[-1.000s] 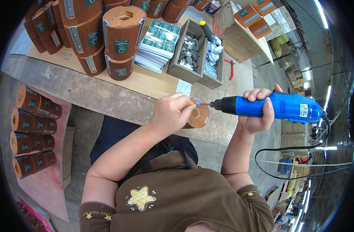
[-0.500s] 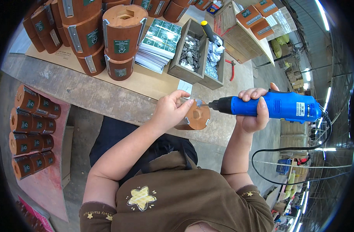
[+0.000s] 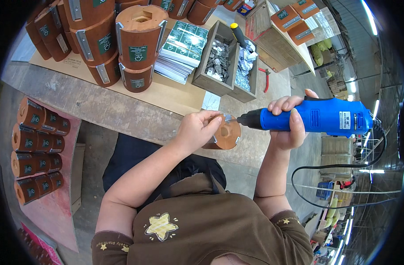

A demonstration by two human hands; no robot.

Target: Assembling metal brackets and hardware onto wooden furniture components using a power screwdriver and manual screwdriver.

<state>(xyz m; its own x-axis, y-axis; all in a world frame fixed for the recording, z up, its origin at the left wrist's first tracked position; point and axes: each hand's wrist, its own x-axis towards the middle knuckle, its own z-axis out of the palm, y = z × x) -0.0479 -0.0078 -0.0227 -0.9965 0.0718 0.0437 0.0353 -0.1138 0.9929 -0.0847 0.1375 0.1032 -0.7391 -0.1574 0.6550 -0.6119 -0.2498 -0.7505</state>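
My left hand (image 3: 199, 129) grips a small brown wooden cylinder (image 3: 226, 134) with a hole in its top, resting at the workbench's near edge. A metal strip runs down the cylinder's side by my fingertips. My right hand (image 3: 289, 125) holds a blue corded electric screwdriver (image 3: 319, 118) level, its black nose and bit pointing left at the cylinder's upper edge, right by my left thumb.
Larger brown cylinders with metal strips and green labels (image 3: 139, 42) stand stacked on cardboard at the back. A pile of green label sheets (image 3: 182, 48), wooden trays of metal parts (image 3: 218, 59), red pliers (image 3: 266, 78). More small cylinders (image 3: 36, 145) lie on a low red surface at left.
The screwdriver's tip has stayed at the cylinder's top edge while my left hand shifted slightly on the cylinder. Both hands keep their hold.
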